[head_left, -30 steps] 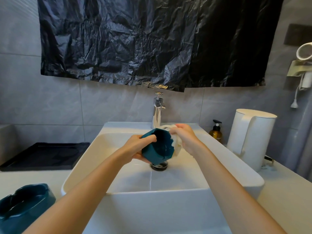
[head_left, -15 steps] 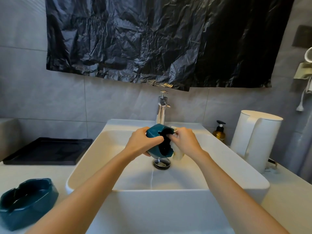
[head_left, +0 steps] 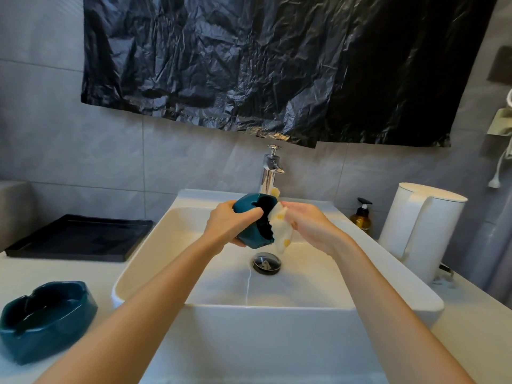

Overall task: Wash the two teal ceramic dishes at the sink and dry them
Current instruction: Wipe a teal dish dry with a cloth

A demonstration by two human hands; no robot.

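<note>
Over the white sink basin (head_left: 155, 245) my left hand (head_left: 225, 225) grips a teal ceramic dish (head_left: 250, 214), tipped on its side with its opening toward the right. My right hand (head_left: 307, 224) holds a white cloth with yellow spots (head_left: 281, 230) against the dish's open rim. The second teal dish (head_left: 45, 318) stands upright on the counter at the lower left, apart from both hands.
A chrome tap (head_left: 271, 173) rises behind the basin, above the drain (head_left: 266, 262). A black tray (head_left: 80, 236) lies on the left counter. At the right stand an amber pump bottle (head_left: 361, 217) and a white kettle (head_left: 424, 228). Black plastic sheeting (head_left: 277, 65) covers the wall.
The dish has turned in my left hand so its opening faces more to the right. My right hand has drawn the cloth from inside the dish to its rim.
</note>
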